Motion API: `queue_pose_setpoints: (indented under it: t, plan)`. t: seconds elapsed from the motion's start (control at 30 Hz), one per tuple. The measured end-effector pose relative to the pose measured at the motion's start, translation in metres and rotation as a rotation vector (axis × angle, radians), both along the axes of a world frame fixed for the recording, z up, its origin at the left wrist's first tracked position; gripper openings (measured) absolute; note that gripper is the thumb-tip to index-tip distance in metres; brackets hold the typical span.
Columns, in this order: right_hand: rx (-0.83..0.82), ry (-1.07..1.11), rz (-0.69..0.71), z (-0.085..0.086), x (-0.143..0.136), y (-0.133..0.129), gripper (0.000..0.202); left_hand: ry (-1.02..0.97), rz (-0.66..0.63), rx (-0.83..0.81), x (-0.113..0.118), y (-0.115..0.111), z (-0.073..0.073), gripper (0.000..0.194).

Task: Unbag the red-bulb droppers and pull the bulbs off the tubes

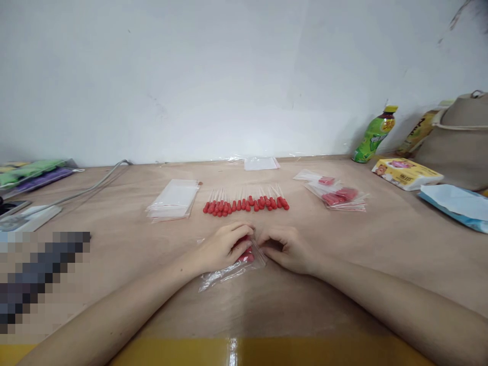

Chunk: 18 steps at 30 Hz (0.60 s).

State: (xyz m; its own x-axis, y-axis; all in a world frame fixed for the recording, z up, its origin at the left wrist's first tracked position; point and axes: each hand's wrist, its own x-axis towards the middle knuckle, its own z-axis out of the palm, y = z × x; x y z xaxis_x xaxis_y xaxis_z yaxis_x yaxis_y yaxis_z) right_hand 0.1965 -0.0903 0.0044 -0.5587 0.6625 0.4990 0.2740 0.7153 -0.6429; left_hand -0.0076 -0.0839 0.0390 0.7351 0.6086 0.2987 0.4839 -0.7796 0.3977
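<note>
A broad brown tabletop lay under everything, with a row of thin pale sticks with rounded red heads across its middle. The bare left forearm and bare right forearm slanted inward to meet on the near side of that row. In front of the row's left half, the left hand rested back upward, its fingers curled and its thumb and forefinger closed narrowly on a clear thin plastic bag. Facing it before the row's right end, the right hand was bent inward, thumb and forefinger close together at the bag's edge; whether they gripped it could not be told. Right of the row lay filled clear bags; left of it, a stack of flat white bags. Nearer than the row, small red pieces showed inside the handled bag, beneath the left thumb.
</note>
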Motion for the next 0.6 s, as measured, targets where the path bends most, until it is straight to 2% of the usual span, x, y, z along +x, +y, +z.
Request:
queue_pose_setpoints:
  t: [0.17, 0.33, 0.47, 0.6]
  plan:
    - [0.358, -0.120, -0.009, -0.003, 0.002, 0.007, 0.010, -0.004, -0.006, 0.011, 0.000, 0.000, -0.001, 0.013]
    - [0.649, -0.341, -0.025, 0.004, 0.003, 0.010, 0.013, -0.005, -0.037, 0.040, 0.001, 0.001, -0.002, 0.016]
    - [0.772, -0.404, 0.043, 0.009, 0.003, 0.011, 0.016, 0.001, -0.074, 0.074, -0.001, 0.003, -0.004, 0.019]
    - [0.841, -0.404, 0.007, 0.009, 0.005, 0.010, 0.018, 0.014, -0.153, 0.219, -0.005, 0.009, -0.008, 0.023]
